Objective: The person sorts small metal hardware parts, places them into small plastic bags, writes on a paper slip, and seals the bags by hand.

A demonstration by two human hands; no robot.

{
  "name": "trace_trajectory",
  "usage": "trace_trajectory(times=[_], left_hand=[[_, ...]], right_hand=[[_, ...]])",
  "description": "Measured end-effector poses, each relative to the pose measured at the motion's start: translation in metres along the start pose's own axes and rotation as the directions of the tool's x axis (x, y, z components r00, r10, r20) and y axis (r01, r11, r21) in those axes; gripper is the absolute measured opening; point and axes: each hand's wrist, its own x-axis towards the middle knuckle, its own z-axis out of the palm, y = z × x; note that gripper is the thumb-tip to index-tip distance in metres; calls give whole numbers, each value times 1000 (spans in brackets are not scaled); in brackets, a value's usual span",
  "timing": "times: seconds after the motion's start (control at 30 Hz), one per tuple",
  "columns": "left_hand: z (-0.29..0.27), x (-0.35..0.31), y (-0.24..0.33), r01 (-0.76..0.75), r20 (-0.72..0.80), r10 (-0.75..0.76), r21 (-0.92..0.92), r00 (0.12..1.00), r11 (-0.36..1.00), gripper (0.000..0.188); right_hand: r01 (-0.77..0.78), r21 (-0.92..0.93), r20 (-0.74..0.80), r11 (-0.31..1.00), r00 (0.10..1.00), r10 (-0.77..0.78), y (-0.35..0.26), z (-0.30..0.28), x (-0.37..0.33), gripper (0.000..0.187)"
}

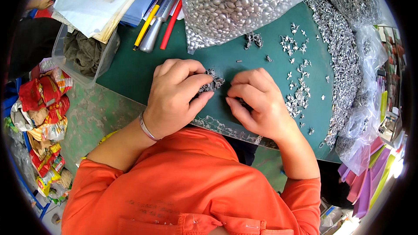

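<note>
My left hand (174, 91), with a silver bangle on its wrist, curls its fingers round a clump of small dark grey metal pieces (213, 82) just above the green tabletop (135, 78). To its right, my right hand (259, 100) is closed, thumb against curled fingers. Whatever lies in that grip is mostly hidden; only a dark bit shows. Beyond my hands lie a tiny rod-shaped piece (239, 61) and a small heap of dark metal bits (254, 40). Scattered silvery metal pieces (297, 95) spread over the table beside my right hand.
A clear bag of shiny rounded metal parts (235, 6) stands at the back. Left of it are a yellow pen (147, 27), a red pen (171, 24) and papers (91, 4). A plastic bin (85, 72) holds dark cloth. Metal pieces (339, 56) are heaped along the right edge.
</note>
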Motion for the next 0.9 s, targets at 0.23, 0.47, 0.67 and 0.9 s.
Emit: trace_trajectory(times=[0.23, 0.47, 0.67, 0.9], left_hand=[[1, -5, -6, 12, -223, -54, -186, 973, 983, 21], [-26, -16, -29, 54, -299, -69, -58, 952, 997, 14], [-23, -15, -28, 31, -292, -47, -60, 955, 998, 15], [-21, -14, -29, 26, -298, -48, -76, 953, 997, 15]], right_hand=[[-13, -54, 24, 998, 1000, 14, 5, 13, 11, 25], [-45, -26, 130, 999, 990, 48, 6, -1, 5, 19], [23, 20, 74, 1000, 997, -24, -2, 2, 23, 21], [-34, -18, 61, 999, 998, 35, 5, 9, 19, 20]])
